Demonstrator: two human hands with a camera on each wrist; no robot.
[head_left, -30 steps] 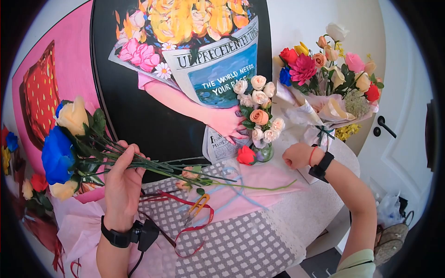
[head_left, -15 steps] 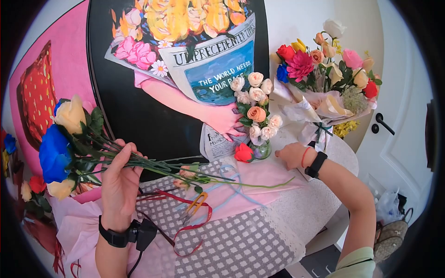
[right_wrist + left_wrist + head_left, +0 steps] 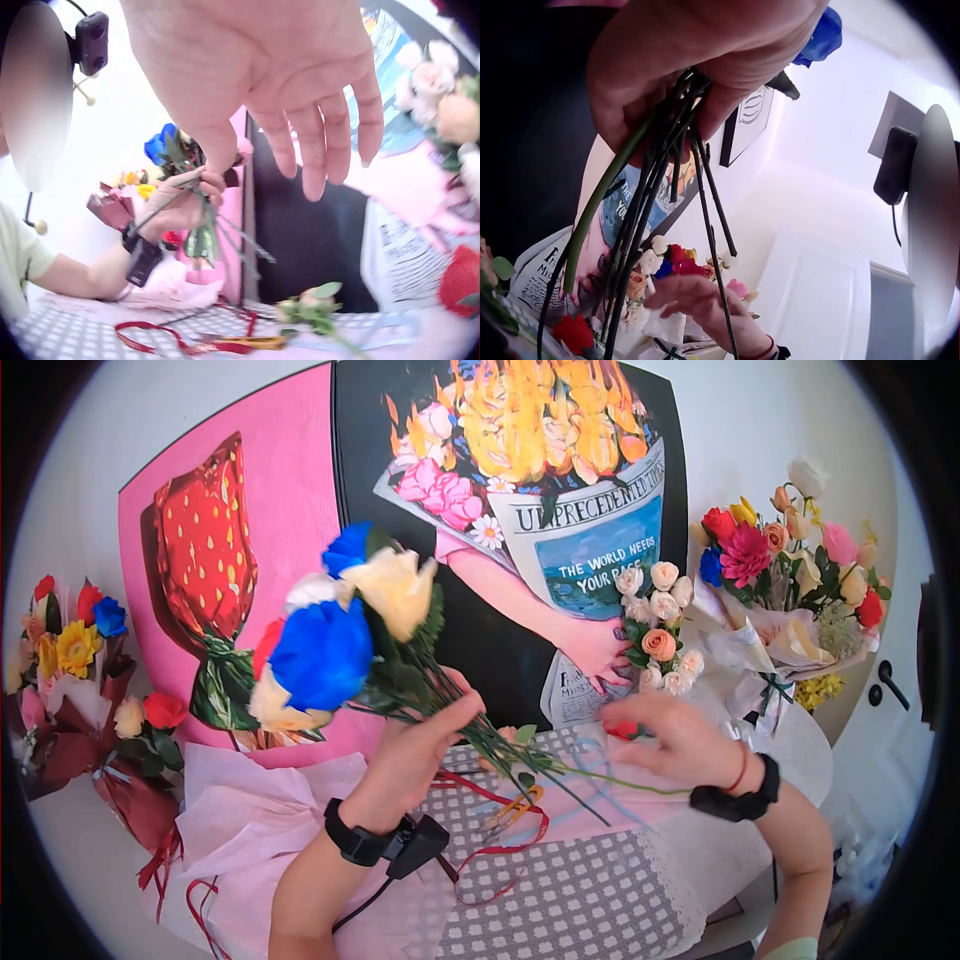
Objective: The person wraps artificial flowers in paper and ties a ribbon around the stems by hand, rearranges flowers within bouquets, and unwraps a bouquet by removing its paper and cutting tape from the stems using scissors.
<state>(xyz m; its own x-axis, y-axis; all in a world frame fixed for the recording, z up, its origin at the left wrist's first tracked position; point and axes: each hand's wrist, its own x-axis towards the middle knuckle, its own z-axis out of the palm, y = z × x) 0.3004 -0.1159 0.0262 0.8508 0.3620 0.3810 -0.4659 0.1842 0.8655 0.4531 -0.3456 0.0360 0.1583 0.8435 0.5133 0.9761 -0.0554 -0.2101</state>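
My left hand (image 3: 412,765) grips a bunch of long green stems (image 3: 634,217), pinched between thumb and fingers. Above that hand are the bunch's blooms: a large blue rose (image 3: 322,655), a cream rose (image 3: 395,592), and red and white ones partly hidden. The stem ends point down to the right, toward my right hand (image 3: 680,742). Nothing is in the right hand; its fingers hang extended and apart in the right wrist view. Beyond it, a red rose (image 3: 459,281) lies on the table, partly covered by the hand in the head view.
Orange-handled scissors (image 3: 520,808), a red ribbon (image 3: 512,850) and a small peach rose spray (image 3: 309,306) lie on the checkered cloth (image 3: 560,895). Pale roses (image 3: 660,643) stand behind the right hand. Wrapped bouquets flank the table, one right (image 3: 785,575), one left (image 3: 95,690). Pink paper (image 3: 260,810) lies left.
The head view has swung left. My left hand has brought the bunch toward the middle, over the table. My right hand has moved from beside the vase toward the stem ends, its fingers loosening.
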